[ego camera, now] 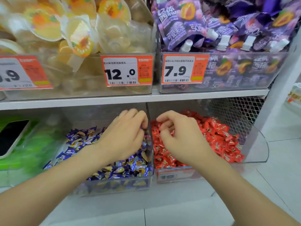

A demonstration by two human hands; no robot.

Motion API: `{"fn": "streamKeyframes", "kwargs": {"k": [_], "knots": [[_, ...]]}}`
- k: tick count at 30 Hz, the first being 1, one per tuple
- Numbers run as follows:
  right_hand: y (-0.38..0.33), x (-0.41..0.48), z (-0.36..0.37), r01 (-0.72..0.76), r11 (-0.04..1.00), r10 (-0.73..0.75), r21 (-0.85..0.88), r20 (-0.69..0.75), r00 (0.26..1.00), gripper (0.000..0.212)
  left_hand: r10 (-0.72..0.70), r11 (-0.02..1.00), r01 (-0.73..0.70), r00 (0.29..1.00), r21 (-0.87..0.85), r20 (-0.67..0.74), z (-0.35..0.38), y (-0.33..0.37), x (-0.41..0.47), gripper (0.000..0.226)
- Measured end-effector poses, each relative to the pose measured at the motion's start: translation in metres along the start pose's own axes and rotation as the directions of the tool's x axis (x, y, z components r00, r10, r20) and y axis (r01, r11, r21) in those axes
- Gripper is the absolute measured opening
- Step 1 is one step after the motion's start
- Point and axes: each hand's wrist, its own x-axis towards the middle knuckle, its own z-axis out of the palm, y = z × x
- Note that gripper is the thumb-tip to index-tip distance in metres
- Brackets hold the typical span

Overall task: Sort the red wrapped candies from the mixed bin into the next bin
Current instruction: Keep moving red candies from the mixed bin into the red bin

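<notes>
The mixed bin [114, 187] on the lower shelf holds mostly blue-purple wrapped candies [130, 165]. A red wrapper [147, 137] shows against its right wall. The bin next to it [254, 144] on the right is full of red wrapped candies [219, 137]. My left hand [123, 132] reaches into the mixed bin with its fingers curled down by the divider wall; motion blur hides what they hold. My right hand [177, 136] hovers over the left side of the red bin, finger and thumb curled round a red candy [160, 127].
The shelf above carries clear bins of yellow jelly cups [78, 35] and purple drink pouches [228, 26], with price tags [127, 70] on their fronts. A green bin [32, 144] with a dark phone-like object [11, 137] is at the left. A mesh panel [236, 111] stands behind the red bin.
</notes>
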Motion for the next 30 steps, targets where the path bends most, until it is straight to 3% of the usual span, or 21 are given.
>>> {"fn": "streamKeyframes", "kwargs": {"k": [2, 4, 6, 8, 10, 12, 14, 16, 19, 21, 23, 26, 30], "knots": [[-0.019, 0.003, 0.022, 0.078, 0.997, -0.078, -0.013, 0.006, 0.997, 0.029, -0.17, 0.983, 0.158, 0.975, 0.093, 0.145, -0.003, -0.034, -0.008, 0.035], [-0.038, 0.008, 0.047, 0.174, 0.982, -0.168, -0.075, 0.079, 0.983, 0.027, -0.331, 0.94, 0.269, 0.869, 0.21, 0.368, -0.005, -0.07, -0.009, 0.055], [-0.055, 0.011, 0.076, 0.199, 0.961, -0.147, -0.19, 0.255, 0.956, 0.023, -0.364, 0.931, 0.324, 0.767, 0.171, 0.528, 0.002, -0.1, -0.009, 0.07], [-0.064, 0.014, 0.109, 0.145, 0.916, 0.023, -0.375, 0.41, 0.912, 0.022, -0.33, 0.941, 0.315, 0.782, 0.123, 0.529, 0.015, -0.123, -0.006, 0.071], [-0.062, 0.021, 0.135, -0.002, 0.85, 0.281, -0.527, 0.45, 0.848, 0.064, -0.26, 0.965, 0.247, 0.856, 0.087, 0.447, 0.03, -0.134, -0.001, 0.07], [-0.059, 0.034, 0.156, -0.195, 0.816, 0.47, -0.544, 0.428, 0.772, 0.097, -0.175, 0.983, 0.185, 0.892, 0.015, 0.417, 0.038, -0.139, 0.002, 0.076], [-0.057, 0.048, 0.168, -0.327, 0.809, 0.55, -0.488, 0.436, 0.712, 0.102, -0.101, 0.992, 0.122, 0.885, -0.017, 0.454, 0.042, -0.142, 0.005, 0.082], [-0.056, 0.054, 0.18, -0.348, 0.824, 0.552, -0.448, 0.489, 0.676, 0.099, -0.091, 0.994, 0.109, 0.867, -0.007, 0.49, 0.042, -0.145, 0.008, 0.071], [-0.064, 0.046, 0.197, -0.262, 0.902, 0.426, -0.344, 0.612, 0.666, 0.086, -0.151, 0.988, 0.122, 0.871, 0.093, 0.467, 0.037, -0.16, 0.011, 0.044], [-0.068, 0.041, 0.199, -0.204, 0.943, 0.33, -0.263, 0.665, 0.67, 0.057, -0.218, 0.969, 0.136, 0.864, 0.205, 0.454, 0.032, -0.171, 0.007, 0.031], [-0.068, 0.042, 0.194, -0.134, 0.969, 0.237, -0.208, 0.629, 0.74, 0.016, -0.263, 0.955, 0.164, 0.853, 0.246, 0.451, 0.029, -0.178, 0.0, 0.025], [-0.059, 0.051, 0.175, -0.106, 0.966, 0.208, -0.236, 0.463, 0.861, 0.007, -0.305, 0.95, 0.233, 0.839, 0.21, 0.45, 0.025, -0.182, -0.006, 0.032], [-0.042, 0.069, 0.16, -0.154, 0.945, 0.262, -0.29, 0.383, 0.886, 0.009, -0.333, 0.943, 0.272, 0.794, 0.191, 0.509, 0.018, -0.184, -0.012, 0.068]]}}
